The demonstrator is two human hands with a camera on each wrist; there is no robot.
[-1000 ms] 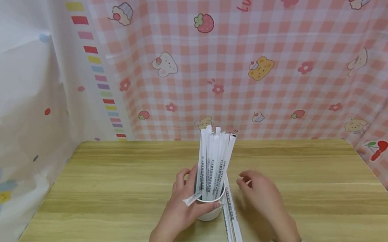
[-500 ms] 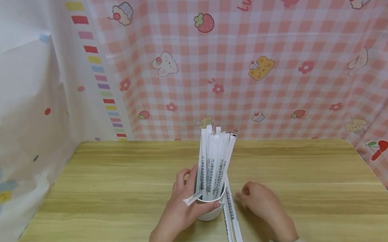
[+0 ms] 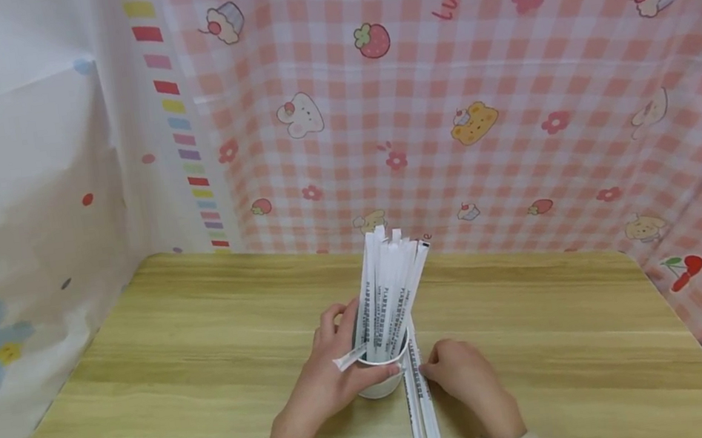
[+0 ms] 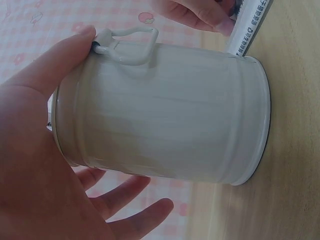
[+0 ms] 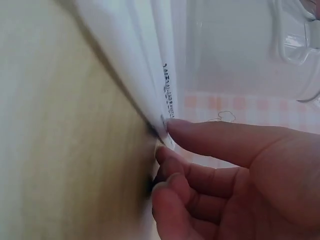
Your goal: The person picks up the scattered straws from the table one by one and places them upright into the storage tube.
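A white cup-shaped container [image 4: 165,115] with a small looped side handle [image 4: 132,47] stands upright on the table. My left hand [image 3: 320,384] holds it near its top, thumb beside the handle and fingers round the far side. Many paper-wrapped straws [image 3: 390,303] with dark print fan up out of it, and one short end juts over the left rim. Several more wrapped straws [image 3: 428,421] lie on the table to the right of the container. My right hand [image 3: 475,385] pinches the edge of these loose straws [image 5: 145,65] between thumb and forefinger, low against the wood.
The wood-grain table [image 3: 167,394] runs back to a pink checked cloth [image 3: 414,90] with cartoon prints. A white printed cloth [image 3: 37,188] hangs along the left side. Dark wrist straps show at both cuffs.
My right hand has come down and left from beside the loose straws and now pinches them. The left hand and the container have stayed in place.
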